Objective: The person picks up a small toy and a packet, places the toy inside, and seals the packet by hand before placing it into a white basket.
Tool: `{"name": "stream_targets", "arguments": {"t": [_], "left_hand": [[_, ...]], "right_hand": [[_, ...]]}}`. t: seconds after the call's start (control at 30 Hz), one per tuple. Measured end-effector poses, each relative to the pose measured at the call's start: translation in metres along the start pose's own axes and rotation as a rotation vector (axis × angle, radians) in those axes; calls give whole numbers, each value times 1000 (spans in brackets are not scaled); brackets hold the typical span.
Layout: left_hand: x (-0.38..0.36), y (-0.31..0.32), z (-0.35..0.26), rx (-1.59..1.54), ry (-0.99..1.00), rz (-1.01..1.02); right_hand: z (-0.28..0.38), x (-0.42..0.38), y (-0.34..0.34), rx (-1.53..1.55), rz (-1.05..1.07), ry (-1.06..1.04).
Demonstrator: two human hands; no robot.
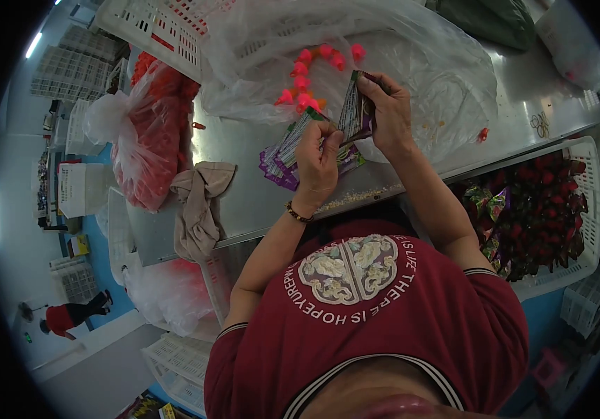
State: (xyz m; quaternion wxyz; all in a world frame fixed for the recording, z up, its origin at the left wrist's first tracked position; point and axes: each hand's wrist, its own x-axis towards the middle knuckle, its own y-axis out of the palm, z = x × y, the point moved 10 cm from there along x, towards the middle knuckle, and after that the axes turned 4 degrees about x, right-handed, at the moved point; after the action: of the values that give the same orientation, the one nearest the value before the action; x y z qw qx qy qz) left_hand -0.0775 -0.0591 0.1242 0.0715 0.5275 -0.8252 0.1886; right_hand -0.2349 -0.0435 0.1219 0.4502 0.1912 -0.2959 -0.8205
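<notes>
Left hand [317, 162], closed on packets [293, 143]; right hand [391, 115], pinching more, near front edge of bench [247, 206]; uneven pinch might scatter them.

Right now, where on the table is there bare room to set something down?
The table has bare metal between the beige cloth and the purple packets, and again between the clear plastic and the thin loops. It's crowded around the left hand and right hand, and beyond, where pink pieces lie amid the plastic.

Smooth, glossy metal table [244, 202].
</notes>
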Motion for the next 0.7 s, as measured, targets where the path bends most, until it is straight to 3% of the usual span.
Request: {"name": "stream_targets", "arguments": {"t": [0.2,0.27,0.3,0.37,0.43,0.57,0.67,0.7], "left_hand": [[-2,-3,16,-85,-102,19],[0,-6,18,-144,-109,8],[0,-8,20,-102,-126,21],[0,-11,29,-99,-150,48],[-1,-10,38,-131,-170,75],[-7,2,50,-119,-199,141],[-10,11,48,-84,-192,186],[-12,13,47,-57,-188,201]], "right_hand": [[21,-5,-24,-142,-12,-14],[48,-15,-47,-565,21,-116],[63,-25,-73,-587,-64,-116],[103,-47,-99,-852,-40,-246],[156,-82,-146,-1142,-164,-416],[246,-178,-243,-1577,-572,-476],[254,-251,-319,-1861,-915,-486],[242,-266,-334,-1916,-925,-454]]}}
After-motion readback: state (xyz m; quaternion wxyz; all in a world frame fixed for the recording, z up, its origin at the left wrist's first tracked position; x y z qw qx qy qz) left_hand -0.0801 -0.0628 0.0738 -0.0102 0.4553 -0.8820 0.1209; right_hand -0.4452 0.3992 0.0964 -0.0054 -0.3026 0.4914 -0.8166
